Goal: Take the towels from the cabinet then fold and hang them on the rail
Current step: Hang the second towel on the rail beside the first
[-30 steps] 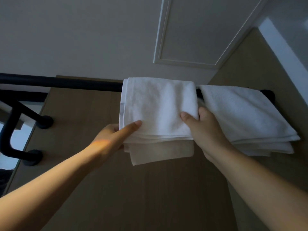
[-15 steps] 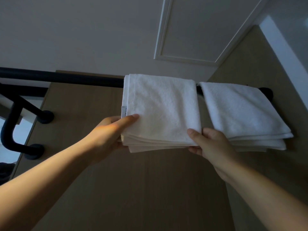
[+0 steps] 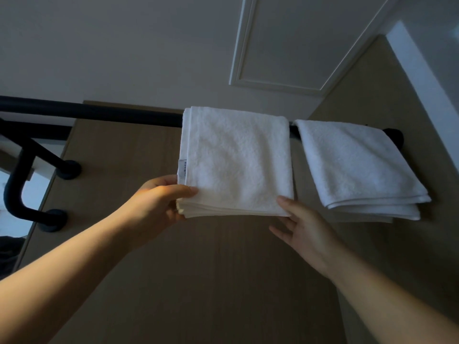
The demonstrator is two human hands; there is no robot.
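Observation:
Two folded white towels hang over a black rail (image 3: 99, 114) fixed to a wood-panelled wall. The middle towel (image 3: 238, 160) has a small label on its left edge. My left hand (image 3: 159, 204) pinches its lower left corner, thumb on the front and fingers behind. My right hand (image 3: 303, 229) is at its lower right corner with fingers spread; the thumb tip touches the bottom edge. The second towel (image 3: 357, 165) hangs to the right, apart from both hands, near the rail's end mount (image 3: 395, 139).
A black curved bar (image 3: 17, 192) with round wall mounts stands at the left edge, below the rail. Wood panelling (image 3: 211, 281) fills the wall under the towels. A white panelled ceiling lies above, and a white frame runs down the right.
The middle towel's loose back layers have been evened up with the front edge. My right hand slid down from the towel's right side to below its lower corner and opened.

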